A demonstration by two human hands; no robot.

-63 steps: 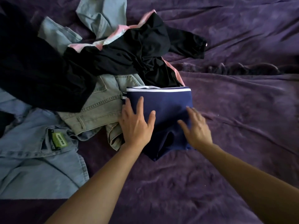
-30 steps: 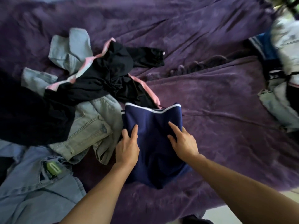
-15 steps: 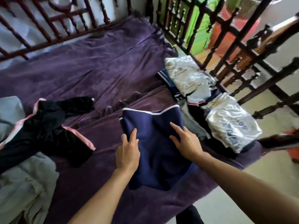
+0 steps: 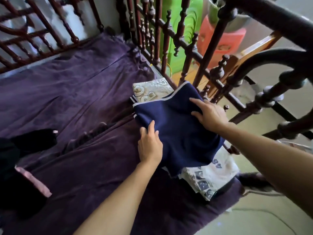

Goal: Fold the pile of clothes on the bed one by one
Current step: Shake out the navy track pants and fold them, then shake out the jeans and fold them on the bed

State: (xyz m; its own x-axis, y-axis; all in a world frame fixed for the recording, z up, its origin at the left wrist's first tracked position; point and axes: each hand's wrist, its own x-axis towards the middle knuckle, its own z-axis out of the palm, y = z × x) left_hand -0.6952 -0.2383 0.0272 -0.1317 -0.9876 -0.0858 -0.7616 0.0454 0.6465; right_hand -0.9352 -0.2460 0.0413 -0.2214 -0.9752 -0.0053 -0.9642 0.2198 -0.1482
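Head view, bed with clothes. The folded navy garment (image 4: 177, 133), edged with a white stripe along its far border, serves as the landmark. It lies on top of a stack of folded clothes at the right edge of the bed (image 4: 76, 99), which is covered in a creased purple spread.

The left hand (image 4: 149, 145) holds the navy garment at its left border. The index finger lies along the top of the cloth and the other fingers curl over the edge. The right hand (image 4: 210, 114) rests on the garment's far right part, its fingers straight and spread flat on the cloth, gripping nothing.

Of the stack, two pieces show from under the navy garment. A pale patterned piece (image 4: 152, 90) sticks out on its far side, and a white printed shirt (image 4: 211, 180) with dark lettering sticks out on its near side. How many more pieces lie beneath cannot be told.

Well to the left of the navy garment, a black garment with pink trim (image 4: 20, 167) lies crumpled on the spread. Just beyond and to the right of the navy garment runs the dark turned-wood railing (image 4: 169, 41) of the bed. A green object (image 4: 189, 31) and a red plastic stool (image 4: 221, 41) stand behind the railing.
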